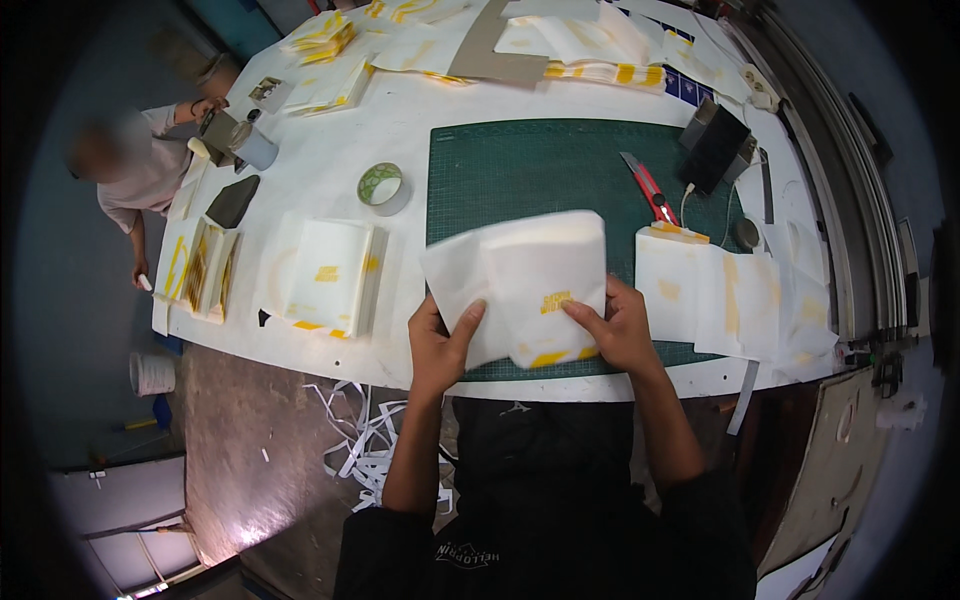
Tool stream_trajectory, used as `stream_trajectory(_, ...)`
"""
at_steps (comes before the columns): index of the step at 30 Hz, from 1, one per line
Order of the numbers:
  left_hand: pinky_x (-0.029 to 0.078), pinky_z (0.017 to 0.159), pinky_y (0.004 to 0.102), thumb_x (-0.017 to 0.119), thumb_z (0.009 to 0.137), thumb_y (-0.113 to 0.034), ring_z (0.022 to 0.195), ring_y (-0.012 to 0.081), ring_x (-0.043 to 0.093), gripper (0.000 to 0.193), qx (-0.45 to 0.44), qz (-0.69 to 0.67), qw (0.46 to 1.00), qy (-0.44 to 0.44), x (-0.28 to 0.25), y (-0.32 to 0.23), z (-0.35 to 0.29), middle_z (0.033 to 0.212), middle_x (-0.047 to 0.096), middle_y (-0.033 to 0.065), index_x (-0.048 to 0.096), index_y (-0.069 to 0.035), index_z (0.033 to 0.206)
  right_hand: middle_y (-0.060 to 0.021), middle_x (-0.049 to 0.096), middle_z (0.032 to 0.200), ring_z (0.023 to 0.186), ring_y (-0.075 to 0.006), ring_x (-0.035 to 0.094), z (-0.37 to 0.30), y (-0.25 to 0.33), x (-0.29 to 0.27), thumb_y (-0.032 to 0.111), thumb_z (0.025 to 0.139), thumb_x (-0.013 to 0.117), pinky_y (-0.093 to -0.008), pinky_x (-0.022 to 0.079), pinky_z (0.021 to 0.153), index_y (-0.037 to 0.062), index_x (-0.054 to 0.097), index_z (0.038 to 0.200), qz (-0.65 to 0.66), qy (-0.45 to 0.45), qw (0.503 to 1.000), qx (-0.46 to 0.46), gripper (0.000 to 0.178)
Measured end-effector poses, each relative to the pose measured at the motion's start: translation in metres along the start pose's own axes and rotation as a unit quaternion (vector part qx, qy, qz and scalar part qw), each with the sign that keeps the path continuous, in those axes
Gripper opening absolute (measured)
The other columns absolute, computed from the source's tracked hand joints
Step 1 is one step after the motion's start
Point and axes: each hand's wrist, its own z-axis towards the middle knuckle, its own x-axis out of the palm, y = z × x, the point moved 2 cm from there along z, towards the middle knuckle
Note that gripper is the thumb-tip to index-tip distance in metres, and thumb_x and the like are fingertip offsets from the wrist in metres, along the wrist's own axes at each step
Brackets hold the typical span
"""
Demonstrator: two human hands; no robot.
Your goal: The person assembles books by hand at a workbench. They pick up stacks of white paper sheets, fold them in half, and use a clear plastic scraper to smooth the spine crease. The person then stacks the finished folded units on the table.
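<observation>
L fingers [468, 322] & R fingers [588, 320] are pinching white, yellow-printed, rectangular papery sheets [545, 258] at 8 & 4 o'clock, ideally keeping edges even.

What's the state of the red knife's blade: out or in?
Out, it appears: the blade shows as a grey strip beyond the red handle.

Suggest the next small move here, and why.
I'd probably ease the left hand inward to square up the white printed piece: the plain left part it grips juts out at an angle, while the right hand holds the side with yellow print.
</observation>
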Motion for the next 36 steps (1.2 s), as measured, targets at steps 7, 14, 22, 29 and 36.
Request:
stream_trajectory(7, 0.055, 0.080, 0.0279, 0.071, 0.098, -0.011, 0.091, 0.0137, 0.068, 0.027, -0.080, -0.018, 0.997, 0.007, 0.002, 0.006, 0.006, 0.104, 0.074, 0.0122, 0.066, 0.005, 0.119, -0.0156, 0.076, 0.100, 0.087, -0.0170, 0.074, 0.008, -0.009, -0.004, 0.014, 0.092, 0.076, -0.0294, 0.058, 0.077, -0.0058, 0.067, 0.114, 0.036, -0.012, 0.996, 0.075, 0.031)
stream_trajectory(14, 0.057, 0.090, 0.0345, 0.083, 0.082, -0.003, 0.101, 0.0236, 0.070, 0.052, -0.127, 0.017, 0.991, -0.025, 0.008, 0.024, 0.007, 0.115, 0.071, 0.0164, 0.059, 0.007, 0.127, -0.0146, 0.073, 0.094, 0.082, -0.0156, 0.069, 0.001, 0.003, 0.012, 0.019, 0.092, 0.079, -0.0313, 0.055, 0.074, -0.0047, 0.067, 0.112, -0.181, -0.054, 0.982, -0.004, 0.033)
stream_trajectory(22, 0.057, 0.094, 0.0395, 0.081, 0.082, -0.001, 0.107, 0.0275, 0.069, 0.057, -0.092, -0.078, 0.990, -0.078, 0.042, 0.040, 0.099, 0.124, 0.067, 0.0182, 0.055, 0.006, 0.133, -0.0229, 0.070, 0.119, 0.114, -0.0345, 0.069, -0.065, 0.032, -0.060, 0.026, 0.086, 0.083, -0.0415, 0.053, 0.097, -0.0021, 0.061, 0.129, -0.283, -0.202, 0.934, -0.081, 0.056)
stream_trajectory(29, 0.057, 0.094, 0.0386, 0.081, 0.081, -0.002, 0.110, 0.0298, 0.068, 0.065, -0.062, -0.028, 0.991, -0.113, 0.041, 0.092, 0.243, 0.128, 0.066, 0.0202, 0.052, 0.009, 0.138, -0.0291, 0.069, 0.100, 0.096, -0.0457, 0.068, -0.129, 0.029, -0.238, 0.043, 0.089, 0.077, -0.0492, 0.054, 0.087, -0.0116, 0.065, 0.112, -0.558, -0.505, 0.654, 0.073, 0.061)
stream_trajectory(36, 0.055, 0.094, 0.0405, 0.087, 0.078, -0.010, 0.109, 0.0281, 0.069, 0.062, -0.065, 0.059, 0.989, -0.116, 0.030, 0.104, 0.252, 0.125, 0.068, 0.0185, 0.058, 0.006, 0.131, -0.0268, 0.074, 0.092, 0.086, -0.0372, 0.074, -0.140, -0.011, -0.301, 0.059, 0.077, 0.082, -0.0440, 0.057, 0.078, -0.0111, 0.072, 0.098, -0.402, -0.419, 0.769, 0.267, 0.073)
